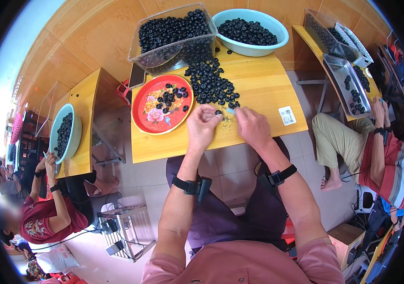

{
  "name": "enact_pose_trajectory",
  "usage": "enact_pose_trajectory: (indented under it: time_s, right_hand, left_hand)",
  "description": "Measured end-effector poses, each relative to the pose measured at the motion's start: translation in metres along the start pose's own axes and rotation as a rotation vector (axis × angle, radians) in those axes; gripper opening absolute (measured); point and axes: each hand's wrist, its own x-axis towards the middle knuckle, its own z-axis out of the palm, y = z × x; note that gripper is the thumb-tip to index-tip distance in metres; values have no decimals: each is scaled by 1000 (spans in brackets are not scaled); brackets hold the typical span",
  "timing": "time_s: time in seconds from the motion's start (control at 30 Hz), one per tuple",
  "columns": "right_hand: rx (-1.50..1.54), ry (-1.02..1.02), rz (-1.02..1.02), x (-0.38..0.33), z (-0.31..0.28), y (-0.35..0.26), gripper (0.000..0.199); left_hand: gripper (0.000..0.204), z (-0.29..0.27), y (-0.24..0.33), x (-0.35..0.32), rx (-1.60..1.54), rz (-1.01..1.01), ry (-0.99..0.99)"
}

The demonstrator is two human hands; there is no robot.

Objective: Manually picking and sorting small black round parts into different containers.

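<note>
My left hand (202,127) pinches a small round black part (218,112) between thumb and fingertips, above the near side of the wooden table (273,90). Closed around a small tool with a light-blue end (230,110), my right hand (253,127) is just right of that part; the tool's tip is too small to make out. Fine crumbs or trimmings (228,128) lie between the hands. Beyond them spreads a loose pile of black ring-like parts (209,83). Left of my left hand, a red floral tray (137,118) carries several more.
A clear bin (176,51) and a light-blue basin (251,51), both full of black parts, stand at the table's back. A white label (287,115) is at right. Co-workers sit at side tables, with another blue basin (78,137) left and a metal tray (337,78) right.
</note>
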Motion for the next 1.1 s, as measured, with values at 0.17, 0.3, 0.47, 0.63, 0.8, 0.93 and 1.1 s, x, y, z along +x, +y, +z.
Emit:
enact_pose_trajectory:
  time_s: [0.17,0.3,0.47,0.63,0.8,0.93,1.1]
  right_hand:
    - [-45,-11,42,-2,2,0,9]
    - [-48,-7,47,-1,3,-2,8]
    - [-62,-20,55,-1,0,1,8]
    - [-63,13,61,-1,2,2,7]
    - [-29,56,106,0,4,1,4]
    - [18,61,166,1,6,2,4]
    - [-11,37,182,-1,9,9,3]
  left_hand:
    - [29,2,4,-4,-33,22,10]
    - [27,-1,2,-3,2,33,25]
    - [17,3,8,-5,83,121,23]
    - [15,0,3,-3,132,145,16]
    - [16,-2,2,-5,72,199,88]
    - [19,-5,11,-8,196,326,180]
    - [20,-47,51,4,709,493,314]
